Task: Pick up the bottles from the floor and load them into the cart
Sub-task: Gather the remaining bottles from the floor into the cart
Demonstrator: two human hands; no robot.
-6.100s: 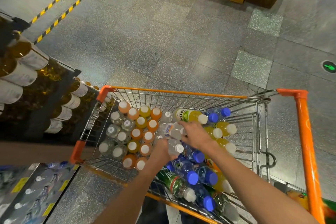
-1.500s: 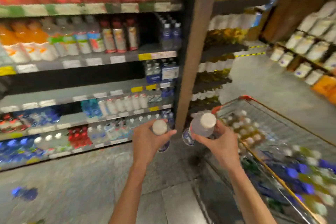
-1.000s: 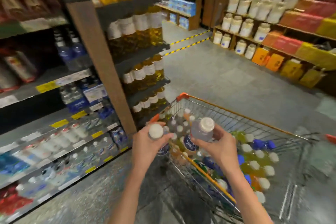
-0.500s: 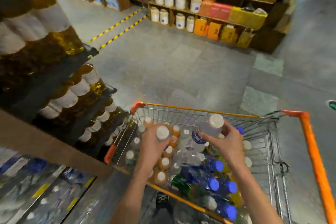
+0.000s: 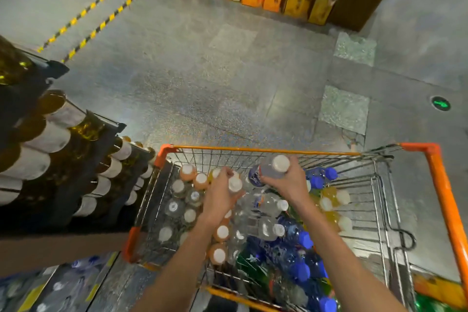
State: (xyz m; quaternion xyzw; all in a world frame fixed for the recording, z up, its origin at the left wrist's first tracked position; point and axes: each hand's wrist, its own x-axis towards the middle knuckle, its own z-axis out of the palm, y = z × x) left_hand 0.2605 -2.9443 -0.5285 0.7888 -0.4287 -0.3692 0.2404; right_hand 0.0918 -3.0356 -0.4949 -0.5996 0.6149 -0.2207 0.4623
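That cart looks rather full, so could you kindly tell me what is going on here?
A person is loading drinks into the cart. The left hand grips a white-capped bottle low among the upright ones on the cart's left side. The right hand holds a clear bottle above the pile. Neither bottle has been let go yet.

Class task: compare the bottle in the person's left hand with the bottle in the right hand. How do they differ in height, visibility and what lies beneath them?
The right-hand bottle is held higher, near the cart rim; the left-hand bottle sits lower, among the upright bottles. The right-hand bottle shows its clear body and blue label; the left-hand bottle shows little beyond its cap, hidden by the left hand. The right hand is over lying bottles. Both have white caps and are gripped.
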